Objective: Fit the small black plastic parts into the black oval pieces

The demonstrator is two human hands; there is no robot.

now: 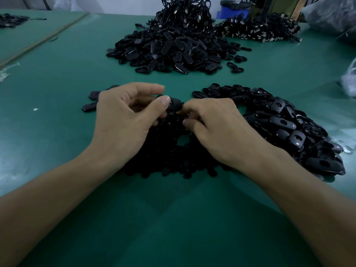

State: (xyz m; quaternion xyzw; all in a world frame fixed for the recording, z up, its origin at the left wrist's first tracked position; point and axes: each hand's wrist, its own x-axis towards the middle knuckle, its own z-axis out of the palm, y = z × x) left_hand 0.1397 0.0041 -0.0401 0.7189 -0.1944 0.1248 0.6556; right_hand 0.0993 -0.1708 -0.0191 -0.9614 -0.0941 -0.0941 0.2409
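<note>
My left hand [123,120] pinches a black oval piece [176,105] between thumb and fingers, above a low heap of small black plastic parts [169,158]. My right hand [215,130] meets it from the right, fingers curled at the piece's edge; whatever it pinches is hidden by the fingers. A pile of black oval pieces with holes [289,128] lies just right of my right hand. Two or three loose oval pieces [89,107] lie left of my left hand.
On the green table [57,78], a large mound of black oval pieces [173,51] lies farther back, with a heap of black looped cords [258,28] behind it at right. Plastic bags [346,81] sit along the right edge. A blue bin [231,10] stands at the back.
</note>
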